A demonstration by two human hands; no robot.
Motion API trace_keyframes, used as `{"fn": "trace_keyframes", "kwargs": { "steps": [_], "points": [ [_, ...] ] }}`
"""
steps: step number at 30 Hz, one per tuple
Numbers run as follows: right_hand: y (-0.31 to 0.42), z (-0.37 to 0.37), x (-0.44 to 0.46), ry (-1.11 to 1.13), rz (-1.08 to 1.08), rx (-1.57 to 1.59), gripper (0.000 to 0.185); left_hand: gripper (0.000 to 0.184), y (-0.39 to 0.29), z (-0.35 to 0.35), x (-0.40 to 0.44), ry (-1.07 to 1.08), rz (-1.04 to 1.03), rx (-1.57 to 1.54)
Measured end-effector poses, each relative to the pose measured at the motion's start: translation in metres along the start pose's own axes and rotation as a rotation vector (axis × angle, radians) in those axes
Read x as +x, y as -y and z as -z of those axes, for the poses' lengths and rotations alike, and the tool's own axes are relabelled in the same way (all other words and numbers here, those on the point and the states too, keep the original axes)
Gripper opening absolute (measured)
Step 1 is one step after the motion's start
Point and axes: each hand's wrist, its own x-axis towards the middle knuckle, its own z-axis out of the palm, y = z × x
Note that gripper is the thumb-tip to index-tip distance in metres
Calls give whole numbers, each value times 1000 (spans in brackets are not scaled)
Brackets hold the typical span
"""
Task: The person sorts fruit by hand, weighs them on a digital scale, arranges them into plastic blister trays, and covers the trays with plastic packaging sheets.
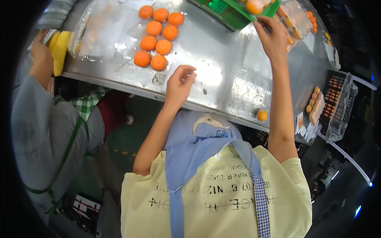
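My right hand (274, 39) reaches to the far side of the metal table, its thumb and fingers pinched at the corner of a green plastic crate (234, 22). Some orange fruit (254, 7) shows at that crate's top edge. Over the near part of the table hangs my left hand (179, 88), loosely curled with a gap between thumb and fingers and nothing in it. Beyond it, several mandarins (154, 27) sit in short rows. A clear plastic tray (250, 89) lies between my arms, and a single yellow-orange fruit (262, 115) rests by the table's front edge.
At the left, a co-worker's hand (41, 51) holds something yellow and ridged (59, 51). Clear plastic packaging (103, 31) lies beside the mandarins. Wrapped fruit packs (293, 20) stand right of the crate. Farther right is a dark tray (333, 99) with plastic film.
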Motion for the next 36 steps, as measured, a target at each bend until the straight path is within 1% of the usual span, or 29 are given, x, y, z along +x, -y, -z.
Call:
{"fn": "trace_keyframes", "kwargs": {
  "steps": [5,6,8,10,12,15,18,21,23,25,28,29,33,36],
  "points": [
    [-1,-29,74,-142,283,-317,27,17,-18,23,7,-3,-7,31],
    [-14,-38,84,-105,246,-370,31,17,-20,27,13,6,-10,37],
    [-17,-46,92,-104,239,-437,42,16,-22,33,19,6,-30,78],
    [-15,-51,96,-74,215,-435,41,17,-24,38,28,28,-32,74],
    [-11,-52,98,-62,205,-412,34,16,-24,40,36,35,-17,69],
    [-17,-51,106,-7,120,-300,26,15,-26,36,51,57,17,83],
    [-32,-44,120,-8,-177,78,23,15,-24,31,62,53,2,55],
    [-65,-12,149,-173,-278,284,26,15,-26,30,68,58,15,42],
    [-94,18,173,-250,-332,263,29,15,-31,31,72,66,37,28],
    [-128,47,192,-340,-254,233,28,15,-33,30,75,66,45,21],
    [-110,82,202,-429,-186,19,27,15,-30,29,80,71,57,10],
    [-105,83,204,-476,-84,-47,23,15,-31,29,82,73,55,7],
    [-88,74,214,-513,144,-108,19,15,-37,21,91,88,53,1],
    [-103,66,232,-559,187,-199,18,15,-43,17,95,93,38,43]
  ]
}}
